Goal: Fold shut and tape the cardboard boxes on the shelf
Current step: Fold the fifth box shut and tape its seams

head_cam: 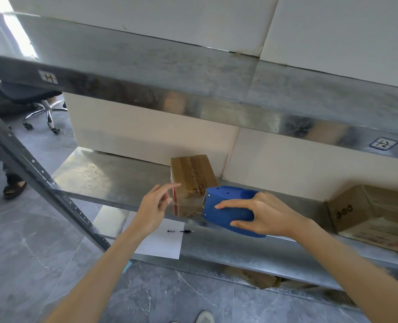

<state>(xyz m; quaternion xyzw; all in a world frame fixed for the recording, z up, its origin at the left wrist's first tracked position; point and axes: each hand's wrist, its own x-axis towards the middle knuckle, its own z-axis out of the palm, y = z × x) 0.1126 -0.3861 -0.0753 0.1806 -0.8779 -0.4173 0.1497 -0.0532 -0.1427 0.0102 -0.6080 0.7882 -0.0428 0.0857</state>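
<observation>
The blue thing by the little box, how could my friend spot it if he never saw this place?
On the big metal shelf, find the level where a small brown box sits near the front edge. Beside that box, the right hand grips a chunky tape dispenser. It is the only bright blue thing; its neighbours are brown, white or grey.

Two brown cardboard boxes: centre, right edge. One blue plastic tape dispenser. One white paper sheet. One black pen.
</observation>
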